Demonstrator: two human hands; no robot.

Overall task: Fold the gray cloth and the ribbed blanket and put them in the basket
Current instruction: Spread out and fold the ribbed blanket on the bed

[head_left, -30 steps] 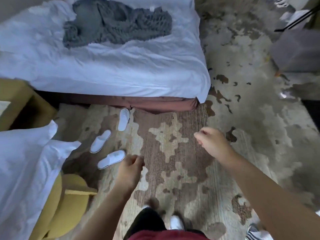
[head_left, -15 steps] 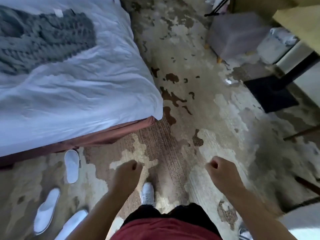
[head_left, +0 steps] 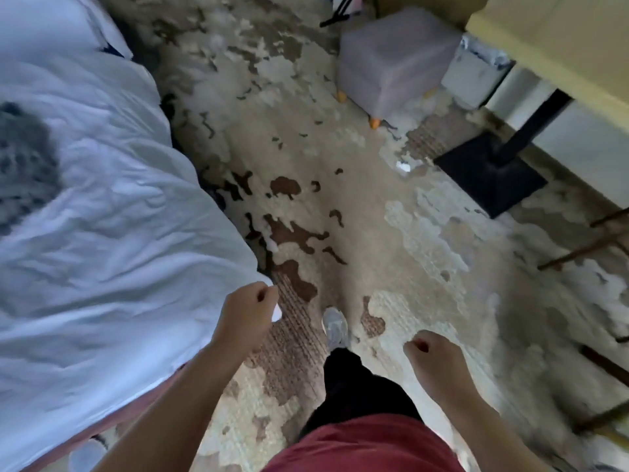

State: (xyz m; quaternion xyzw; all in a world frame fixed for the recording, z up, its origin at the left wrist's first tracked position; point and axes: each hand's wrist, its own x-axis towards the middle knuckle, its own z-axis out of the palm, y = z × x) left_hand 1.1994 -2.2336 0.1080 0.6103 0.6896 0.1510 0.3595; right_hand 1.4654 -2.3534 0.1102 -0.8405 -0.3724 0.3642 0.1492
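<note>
A gray knitted blanket [head_left: 23, 165] lies bunched on the white sheet of a bed [head_left: 102, 267], at the far left edge of the view and partly cut off; it is too blurred to make out its folds. A person stands beside the bed's near corner, well apart from the blanket. The left hand [head_left: 246, 316] hangs just over that corner, fingers curled into a fist around nothing. The right hand [head_left: 434, 364] is likewise balled, fingers tucked in and empty. One pale sneaker [head_left: 335, 325] is set forward on the mottled carpet [head_left: 374, 233]. Beyond stand a gray footstool [head_left: 394, 63] and a black square stand base [head_left: 486, 178].
</note>
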